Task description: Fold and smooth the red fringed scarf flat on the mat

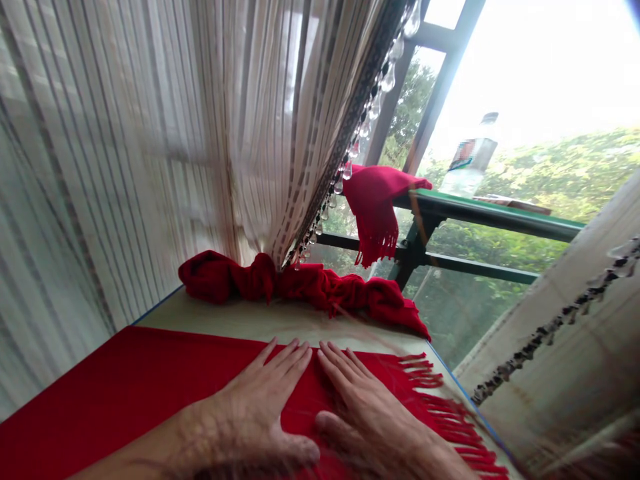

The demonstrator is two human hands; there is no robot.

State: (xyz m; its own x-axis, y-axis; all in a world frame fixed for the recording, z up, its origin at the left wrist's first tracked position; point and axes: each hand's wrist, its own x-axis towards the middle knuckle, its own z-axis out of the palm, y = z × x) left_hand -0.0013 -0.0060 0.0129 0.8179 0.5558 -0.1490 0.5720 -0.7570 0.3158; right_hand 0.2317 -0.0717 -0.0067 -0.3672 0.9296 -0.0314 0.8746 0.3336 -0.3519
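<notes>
A red fringed scarf (165, 367) lies flat across the pale tabletop (300, 327), its tassels at the right end. On it my left hand (255, 400) rests palm down, fingers stretched toward the scarf's far edge. Close beside it, my right hand (357, 393) also lies flat on the cloth, its fingers extended and only a narrow gap from the left. Neither hand grips anything. Beyond them a bunched red cloth (305, 287) stretches along the table's far side.
Striped sheer curtains (175, 133) with a beaded trim hang behind the table. Another red fringed cloth (375, 207) drapes over the dark green window rail (500, 217). A clear plastic bottle (473, 157) stands on that rail. A second curtain (565, 320) hangs at the right.
</notes>
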